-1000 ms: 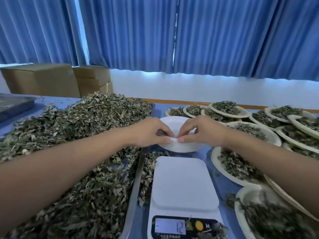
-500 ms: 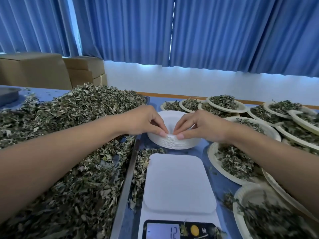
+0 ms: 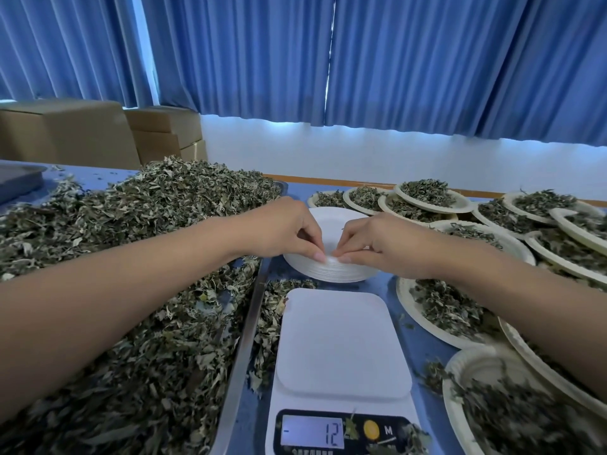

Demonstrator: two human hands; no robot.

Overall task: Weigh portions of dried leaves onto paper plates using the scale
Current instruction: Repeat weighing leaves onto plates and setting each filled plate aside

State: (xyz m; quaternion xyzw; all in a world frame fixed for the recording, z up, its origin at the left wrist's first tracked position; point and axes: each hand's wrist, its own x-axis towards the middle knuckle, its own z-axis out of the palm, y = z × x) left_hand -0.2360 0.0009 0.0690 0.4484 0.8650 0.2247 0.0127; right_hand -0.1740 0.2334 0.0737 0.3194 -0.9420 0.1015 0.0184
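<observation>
Scale (image 3: 341, 349): white, with its weighing platform bare; the lit display (image 3: 312, 436) reads minus 12, and a few leaf scraps lie on the panel beside it.
Stack of blank plates (image 3: 331, 274): white paper plates nested together, standing on the table just behind the scale.
Left hand (image 3: 282, 228): fingers curled, with the fingertips pinching the stack's near rim.
Right hand (image 3: 377, 243): likewise curled and pinching the same rim, its fingertips almost meeting those of the left hand.
Metal tray (image 3: 243, 349): left of the scale, its rim running alongside it, heaped with dried leaves (image 3: 131, 257) in grey-green.
Spilled leaves (image 3: 272, 310): a loose drift between the tray rim and the scale.
Filled plate (image 3: 407, 307): cream paper, just right of the scale, holding a portion of leaves.
Other filled plates (image 3: 460, 205): many more, overlapping, spread right of the scale and behind it, each carrying leaves.
Table (image 3: 423, 343): blue surface under the scale.
Grey tray (image 3: 16, 182): far left of the scale, at the table's back; its contents cannot be seen.
Cardboard boxes (image 3: 65, 133): brown, stacked beyond the table, behind and to the left of the scale.
Room: blue curtains (image 3: 394, 60) hang above a white wall (image 3: 328, 152) behind the scale.
</observation>
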